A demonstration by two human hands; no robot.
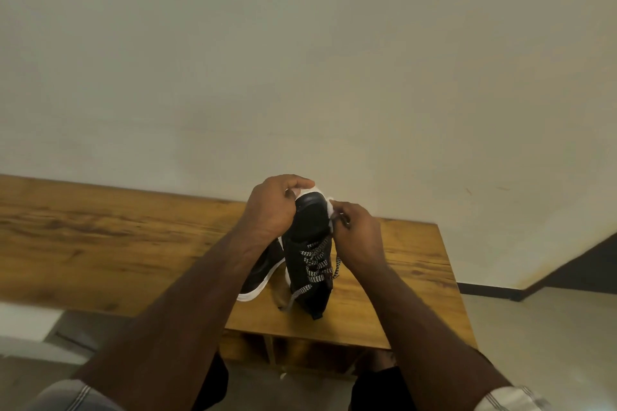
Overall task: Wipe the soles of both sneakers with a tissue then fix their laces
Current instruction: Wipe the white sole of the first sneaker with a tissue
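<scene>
A black sneaker (310,237) with a white sole stands tipped up on the wooden table (100,237), toe raised toward the wall. My left hand (272,207) grips its toe end, fingers curled over the white rim. My right hand (359,237) pinches the end of a black-and-white patterned lace (315,260) at the shoe's right side. The lace crosses the tongue, and one end trails down to the table. A second black sneaker (262,272) lies on the table behind my left wrist, mostly hidden. No tissue is in sight.
The table runs along a plain wall and ends about a hand's width right of the shoes. Its front edge lies just below the sneakers, with a shelf underneath (300,350). Pale floor (541,327) and a dark skirting (484,289) lie to the right.
</scene>
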